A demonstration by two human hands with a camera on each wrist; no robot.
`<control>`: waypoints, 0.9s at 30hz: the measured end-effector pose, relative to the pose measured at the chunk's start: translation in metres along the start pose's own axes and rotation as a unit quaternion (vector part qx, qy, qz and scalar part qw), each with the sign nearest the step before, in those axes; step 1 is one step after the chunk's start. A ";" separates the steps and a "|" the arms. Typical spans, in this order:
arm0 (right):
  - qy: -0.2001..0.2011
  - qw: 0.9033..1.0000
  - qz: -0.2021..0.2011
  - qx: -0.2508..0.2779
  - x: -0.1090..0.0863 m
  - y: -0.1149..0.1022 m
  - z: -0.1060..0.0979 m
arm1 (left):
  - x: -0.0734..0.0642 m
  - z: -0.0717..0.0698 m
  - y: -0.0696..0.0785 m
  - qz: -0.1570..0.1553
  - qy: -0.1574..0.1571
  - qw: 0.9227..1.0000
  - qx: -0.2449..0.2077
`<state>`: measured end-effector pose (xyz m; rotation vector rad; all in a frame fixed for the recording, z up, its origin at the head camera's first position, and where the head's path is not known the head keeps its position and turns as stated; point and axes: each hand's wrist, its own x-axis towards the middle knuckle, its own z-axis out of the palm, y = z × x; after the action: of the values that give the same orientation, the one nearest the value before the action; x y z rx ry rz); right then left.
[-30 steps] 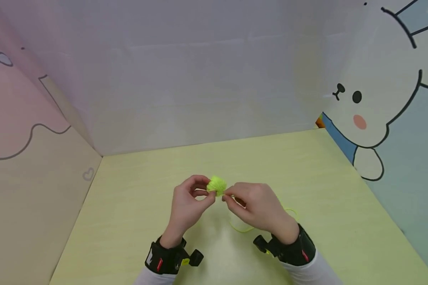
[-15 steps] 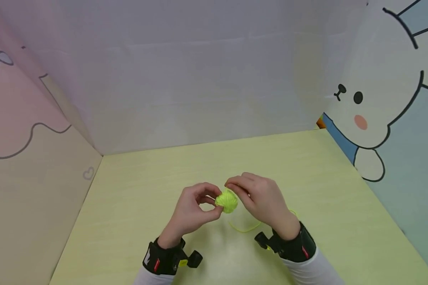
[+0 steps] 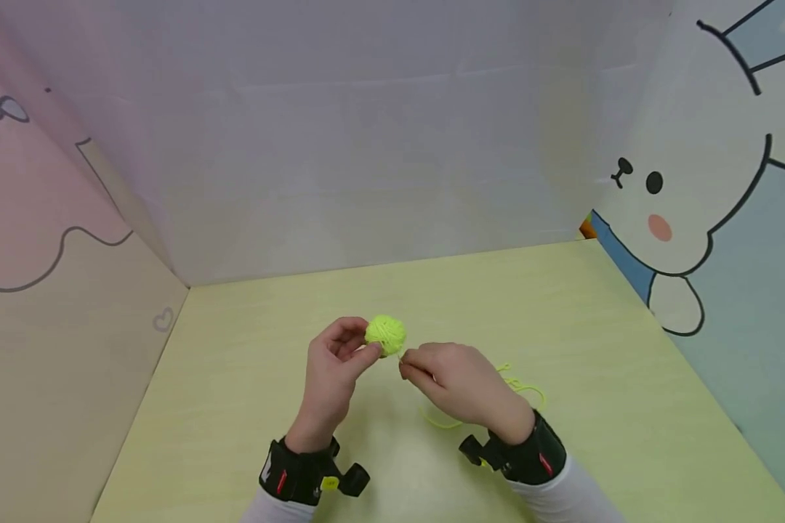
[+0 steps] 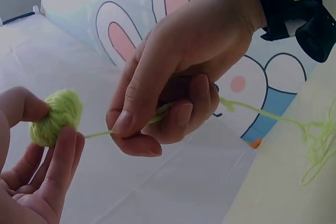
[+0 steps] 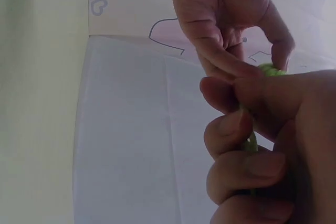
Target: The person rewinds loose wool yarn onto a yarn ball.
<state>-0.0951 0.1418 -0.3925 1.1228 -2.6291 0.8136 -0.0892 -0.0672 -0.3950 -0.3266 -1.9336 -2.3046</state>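
A small ball of neon yellow-green yarn (image 3: 386, 334) is held up over the table between the thumb and fingers of my left hand (image 3: 336, 378). To its right, my right hand (image 3: 464, 381) pinches the strand of yarn between thumb and forefinger. In the left wrist view a short taut length joins the yarn ball (image 4: 56, 117) to the right hand (image 4: 168, 87), whose other fingers curl round the strand. Past that hand the yarn tail (image 4: 268, 113) runs out on the far side. The right wrist view shows just a bit of the yarn ball (image 5: 272, 70) behind the right thumb.
Loose loops of the same yarn (image 3: 530, 388) lie on the pale yellow table (image 3: 255, 312) behind and below the right hand. A white panel (image 3: 366, 145) stands at the back, with cartoon-printed panels at the left and right (image 3: 746, 240). Both wrists wear black camera straps.
The yarn ball first came right and nearer, then went back up and left, turning in the left hand. The right hand passed over it and is now lower, beside it, with the strand.
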 end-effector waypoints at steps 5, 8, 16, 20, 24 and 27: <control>-0.009 1.000 -0.021 -0.001 -0.003 -0.005 0.000 | 0.003 0.000 -0.006 0.002 0.054 0.998 0.013; 0.001 0.999 -0.035 0.002 -0.005 -0.006 -0.002 | 0.004 0.000 -0.010 0.018 0.067 0.997 0.036; 0.053 0.997 -0.064 -0.003 -0.008 -0.006 -0.010 | 0.004 0.001 -0.015 0.056 0.040 0.993 0.092; 0.085 0.993 -0.077 -0.002 -0.008 -0.005 -0.014 | 0.003 0.003 -0.016 0.078 0.011 0.987 0.141; 0.108 0.990 -0.088 -0.006 -0.008 -0.003 -0.017 | 0.002 0.005 -0.017 0.098 -0.023 0.976 0.196; 0.128 0.988 -0.090 -0.007 -0.007 0.001 -0.018 | 0.002 0.006 -0.017 0.110 -0.064 0.966 0.225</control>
<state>-0.0917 0.1566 -0.3799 1.1455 -2.2852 0.8378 -0.0939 -0.0578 -0.4095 -0.6107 -2.2728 -1.6867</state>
